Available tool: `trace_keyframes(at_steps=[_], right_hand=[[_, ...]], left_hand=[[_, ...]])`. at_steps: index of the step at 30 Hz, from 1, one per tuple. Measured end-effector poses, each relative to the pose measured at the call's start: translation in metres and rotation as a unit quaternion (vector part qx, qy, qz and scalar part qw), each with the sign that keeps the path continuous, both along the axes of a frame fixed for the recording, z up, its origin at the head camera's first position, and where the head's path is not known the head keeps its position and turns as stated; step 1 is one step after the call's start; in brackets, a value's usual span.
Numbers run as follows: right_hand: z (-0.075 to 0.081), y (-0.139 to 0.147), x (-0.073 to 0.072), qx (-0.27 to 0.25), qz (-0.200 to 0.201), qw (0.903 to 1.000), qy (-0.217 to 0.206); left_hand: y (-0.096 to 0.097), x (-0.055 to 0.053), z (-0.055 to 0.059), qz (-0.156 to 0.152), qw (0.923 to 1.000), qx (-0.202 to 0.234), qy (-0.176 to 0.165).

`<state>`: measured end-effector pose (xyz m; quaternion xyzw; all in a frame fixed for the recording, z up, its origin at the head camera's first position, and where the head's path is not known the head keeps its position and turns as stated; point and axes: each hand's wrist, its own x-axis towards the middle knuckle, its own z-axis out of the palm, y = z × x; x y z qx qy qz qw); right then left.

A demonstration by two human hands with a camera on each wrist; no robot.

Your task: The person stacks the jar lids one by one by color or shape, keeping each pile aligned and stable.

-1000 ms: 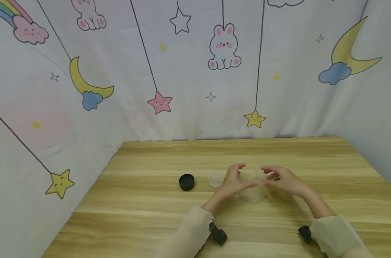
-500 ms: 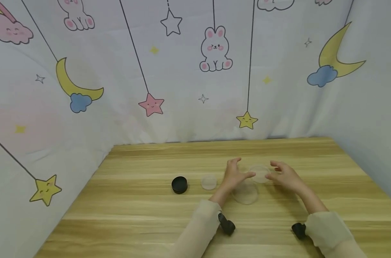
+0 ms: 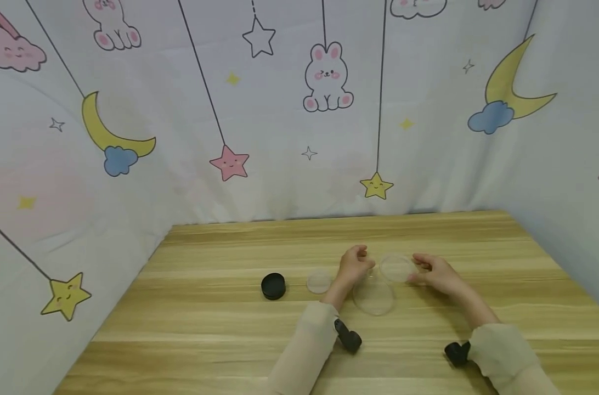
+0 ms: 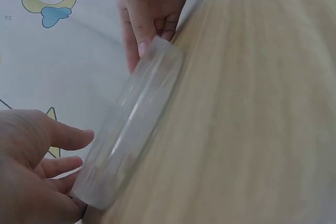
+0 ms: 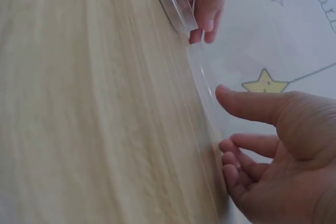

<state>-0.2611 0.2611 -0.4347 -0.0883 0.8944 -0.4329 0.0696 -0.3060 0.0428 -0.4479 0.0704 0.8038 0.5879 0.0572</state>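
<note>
A clear round shallow dish (image 3: 397, 267) lies at the back, between the two hands. A second, larger clear round dish (image 3: 373, 296) lies just in front of it. My left hand (image 3: 355, 266) is at the left of the dishes, its thumb (image 4: 76, 137) apart from the loosely bent fingers, beside a clear dish wall (image 4: 131, 119). On the other side, my right hand (image 3: 435, 274) has its fingertips right at the back dish's rim. Its thumb (image 5: 247, 106) and curved fingers stand apart.
A smaller clear disc (image 3: 319, 281) lies left of the left hand. Further left is a round black shallow cap (image 3: 273, 286). A white curtain with printed stars and moons (image 3: 309, 126) stands behind the wooden table (image 3: 220, 334).
The head view has shifted slightly. My left thumb and fingers have drawn closer together, and the hands have moved apart. The back dish now shows fully between them.
</note>
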Motion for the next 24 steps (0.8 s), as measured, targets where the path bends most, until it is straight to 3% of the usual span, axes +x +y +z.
trace_keyframes(at_steps=[10,15,24], right_hand=[[-0.004,-0.010,-0.004,-0.004,-0.003,1.0000,0.008],[-0.005,-0.010,-0.005,0.004,-0.009,0.9998,0.015],[-0.006,-0.008,-0.005,-0.003,-0.016,0.9998,0.008]], left_hand=[[-0.002,-0.003,0.001,0.022,0.9993,-0.028,0.014],[-0.001,-0.002,0.004,-0.004,0.9984,-0.056,0.009],[0.003,-0.005,0.001,-0.048,0.9914,-0.108,0.056]])
